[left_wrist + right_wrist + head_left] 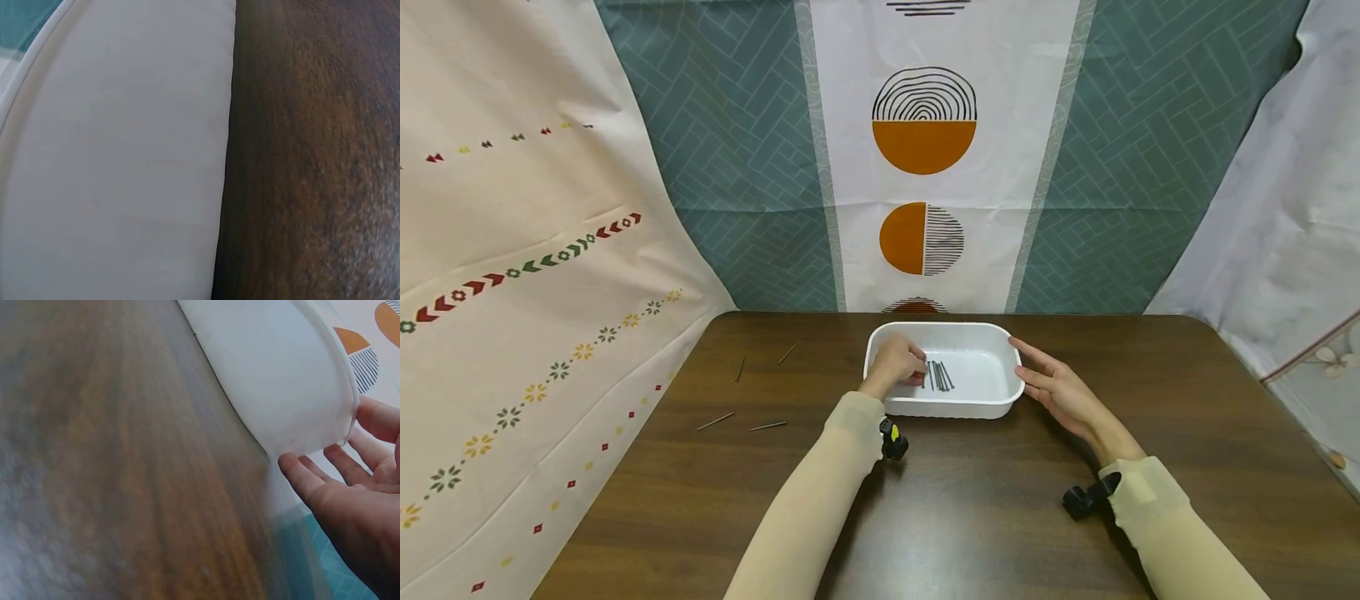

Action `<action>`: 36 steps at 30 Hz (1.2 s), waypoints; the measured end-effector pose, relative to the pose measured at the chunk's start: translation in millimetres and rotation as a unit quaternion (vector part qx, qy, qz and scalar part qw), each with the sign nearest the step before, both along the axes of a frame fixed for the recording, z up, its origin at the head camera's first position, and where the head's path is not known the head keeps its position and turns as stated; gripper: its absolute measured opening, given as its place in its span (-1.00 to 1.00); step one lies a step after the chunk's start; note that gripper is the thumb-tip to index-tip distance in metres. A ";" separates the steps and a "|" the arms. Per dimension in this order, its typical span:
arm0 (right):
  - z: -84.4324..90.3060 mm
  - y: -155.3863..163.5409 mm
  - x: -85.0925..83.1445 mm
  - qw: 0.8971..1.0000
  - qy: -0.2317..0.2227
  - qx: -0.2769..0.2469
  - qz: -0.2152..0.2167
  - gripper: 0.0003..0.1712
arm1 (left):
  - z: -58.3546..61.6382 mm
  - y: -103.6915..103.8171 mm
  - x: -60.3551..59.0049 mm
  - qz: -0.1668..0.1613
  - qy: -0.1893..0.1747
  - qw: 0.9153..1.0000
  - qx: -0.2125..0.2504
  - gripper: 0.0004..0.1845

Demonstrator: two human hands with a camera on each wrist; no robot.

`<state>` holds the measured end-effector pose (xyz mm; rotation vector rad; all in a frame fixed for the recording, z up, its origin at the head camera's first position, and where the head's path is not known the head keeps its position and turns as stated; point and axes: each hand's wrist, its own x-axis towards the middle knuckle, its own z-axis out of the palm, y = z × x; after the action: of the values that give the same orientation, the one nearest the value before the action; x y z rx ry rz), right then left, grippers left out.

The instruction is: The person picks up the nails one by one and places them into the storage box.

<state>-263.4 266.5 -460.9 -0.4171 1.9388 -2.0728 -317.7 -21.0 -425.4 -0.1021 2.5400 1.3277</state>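
Note:
A white tray [955,410] stands near the back of the table. Inside it several thin grey nails [940,377] lie side by side, roughly parallel. My left hand [895,362] reaches over the tray's left part with curled fingers, pinching a nail [923,383] at the left of that row; the fingers partly cover it. At the tray's right end, my right hand [1060,387] rests its extended fingers against the rim and wall. The right wrist view shows those fingers [303,475] along the end of the tray [281,375]. Only the tray's outer wall [119,150] and tabletop fill the left wrist view.
On the brown wooden table [970,508], more loose nails lie apart to the left, one of them a nail [768,426] nearest the left forearm. A patterned curtain [760,167] hangs behind the table's back edge, and a pale cloth [550,350] borders its left side.

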 end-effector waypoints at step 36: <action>0.5 -0.4 0.7 1.000 -0.003 0.001 -0.001 -0.25 | 6.6 -10.0 -6.0 -0.045 0.005 0.993 0.111 -0.71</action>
<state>-262.8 266.1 -460.4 -0.4094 1.9384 -2.0711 -323.7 -31.1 -418.8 0.0621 2.3557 1.5664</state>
